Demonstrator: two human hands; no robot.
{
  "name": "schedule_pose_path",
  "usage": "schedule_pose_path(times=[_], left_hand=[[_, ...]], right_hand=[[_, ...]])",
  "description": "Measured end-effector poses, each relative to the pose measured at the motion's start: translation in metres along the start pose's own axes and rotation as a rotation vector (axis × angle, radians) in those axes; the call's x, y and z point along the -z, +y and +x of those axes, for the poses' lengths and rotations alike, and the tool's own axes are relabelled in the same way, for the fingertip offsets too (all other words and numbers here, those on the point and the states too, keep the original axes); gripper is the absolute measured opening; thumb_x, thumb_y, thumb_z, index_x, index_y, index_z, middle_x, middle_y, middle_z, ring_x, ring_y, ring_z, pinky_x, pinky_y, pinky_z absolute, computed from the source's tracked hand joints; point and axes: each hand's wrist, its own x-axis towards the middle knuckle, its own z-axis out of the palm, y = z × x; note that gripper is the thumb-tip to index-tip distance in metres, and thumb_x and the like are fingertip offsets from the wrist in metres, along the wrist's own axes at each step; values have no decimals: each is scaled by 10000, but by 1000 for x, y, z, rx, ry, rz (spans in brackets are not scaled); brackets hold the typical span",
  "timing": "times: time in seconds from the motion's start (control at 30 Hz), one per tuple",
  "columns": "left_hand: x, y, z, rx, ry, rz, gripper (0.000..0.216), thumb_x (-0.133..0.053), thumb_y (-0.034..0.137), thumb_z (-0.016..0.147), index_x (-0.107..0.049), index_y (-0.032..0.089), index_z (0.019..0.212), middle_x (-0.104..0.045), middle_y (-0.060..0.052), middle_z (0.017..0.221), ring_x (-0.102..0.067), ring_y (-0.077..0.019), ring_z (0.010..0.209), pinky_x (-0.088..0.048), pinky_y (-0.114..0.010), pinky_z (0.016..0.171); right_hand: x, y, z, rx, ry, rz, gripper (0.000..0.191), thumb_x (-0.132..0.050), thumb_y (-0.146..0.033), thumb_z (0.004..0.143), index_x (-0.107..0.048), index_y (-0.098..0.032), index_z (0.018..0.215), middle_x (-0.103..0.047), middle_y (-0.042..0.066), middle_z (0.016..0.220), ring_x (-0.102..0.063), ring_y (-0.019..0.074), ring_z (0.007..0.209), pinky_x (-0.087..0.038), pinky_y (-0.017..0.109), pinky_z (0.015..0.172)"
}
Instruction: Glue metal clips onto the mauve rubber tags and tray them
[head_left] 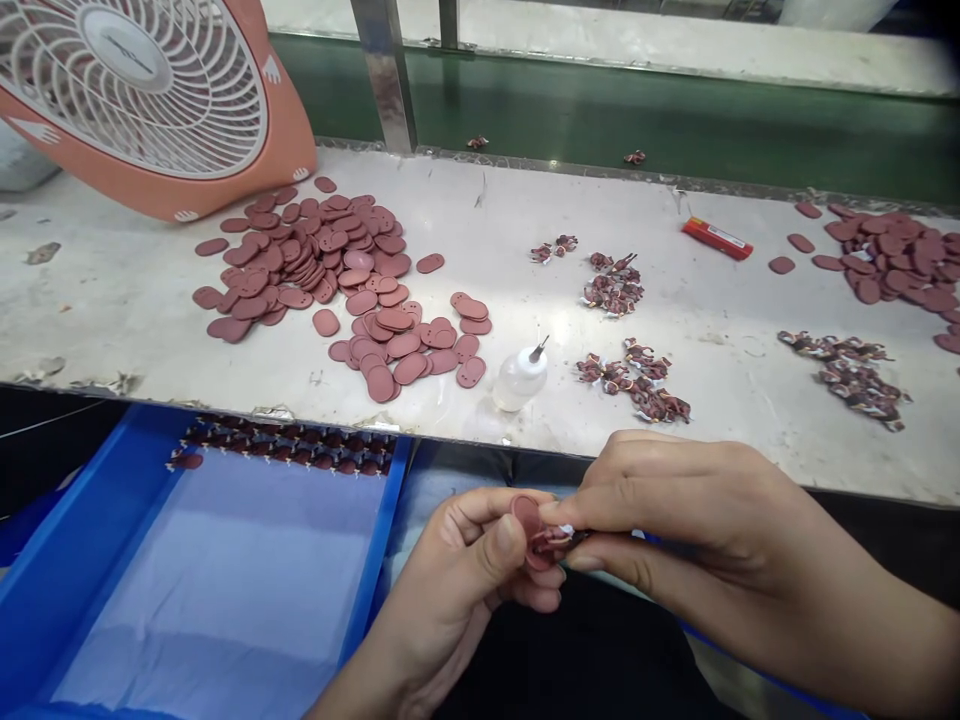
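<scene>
My left hand (469,570) is closed, pinching a reddish-brown oval tag (527,515) between thumb and fingers, below the table's front edge. My right hand (675,510) is closed too, pinching a small dark red figure piece (553,541) against that tag. The two hands meet fingertip to fingertip. On the table just above them stands a small clear glue bottle (519,378) with a metal needle tip.
A big heap of oval tags (322,270) lies at table left, another heap of tags (896,260) at far right. Clusters of small figure pieces (634,380) lie mid-table. A blue tray (90,520) holds a row of finished pieces (285,450). An orange fan (150,90) and a red lighter (716,238) are behind.
</scene>
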Motion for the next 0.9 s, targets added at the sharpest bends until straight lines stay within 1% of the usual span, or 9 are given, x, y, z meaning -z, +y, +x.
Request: schedule_pose_path(times=[0.07,0.2,0.43,0.53,0.6,0.67,0.73,0.8,0.9], left_hand=[[1,-1,0,-3,-1,-1,291,-817,450,746,-807,183,861,-680,-10,667,-614,-82,586,-546,-163,566],[1,-2,1,-10,-1,-17,283,-835,432,729,-809,183,862,-695,-10,659,-619,-78,576,-535,-154,566],[-1,-3,-2,-47,37,-47,288,-877,402,674,-813,195,863,-732,-15,667,-640,-94,572,-516,-170,566],[-2,-2,-5,-44,-6,-39,288,-887,397,657,-816,204,859,-742,-20,669,-651,-109,582,-517,-189,578],[-3,-1,-8,-36,-28,-35,286,-898,399,632,-820,225,845,-715,3,604,-619,-94,523,-497,-185,547],[-7,1,-11,-19,-27,-41,280,-913,395,598,-823,252,822,-686,26,545,-577,-75,467,-468,-175,508],[-12,5,-15,29,0,-64,254,-930,363,578,-823,272,791,-703,26,550,-588,-76,468,-460,-172,500],[-18,9,-19,82,22,-96,211,-935,316,586,-821,279,759,-751,8,609,-641,-96,506,-479,-182,520],[-22,13,-19,100,31,-115,199,-938,295,584,-819,270,741,-782,-4,665,-691,-120,555,-510,-198,564]], right_hand=[[1,0,0,-10,-9,9,220,-595,-190,995,-640,-293,1184,-695,-25,881,-634,96,774,-510,199,688],[1,-1,0,-11,-47,-16,125,-571,-171,999,-632,-269,1046,-671,-33,879,-625,85,787,-501,185,683],[-4,-6,0,9,-26,-51,122,-540,-179,1012,-637,-247,983,-678,-7,862,-638,94,737,-532,185,641],[-8,-7,-4,-17,28,4,100,-583,-220,996,-668,-272,999,-689,4,854,-667,107,716,-553,176,620],[-10,-10,-7,-39,56,31,100,-595,-240,988,-685,-285,983,-685,5,810,-678,118,683,-556,164,576],[-11,-18,-8,-73,57,60,86,-633,-219,960,-684,-287,948,-683,-9,762,-670,122,646,-561,149,560],[-12,-28,-7,-126,70,64,98,-694,-185,911,-669,-279,900,-698,-17,755,-657,132,632,-580,154,586],[-14,-38,-5,-161,136,-4,147,-718,-150,882,-655,-283,892,-717,-20,769,-646,145,615,-592,190,577],[-16,-46,-4,-135,218,-117,202,-749,-144,855,-657,-300,945,-723,-30,749,-638,162,573,-587,249,531]])
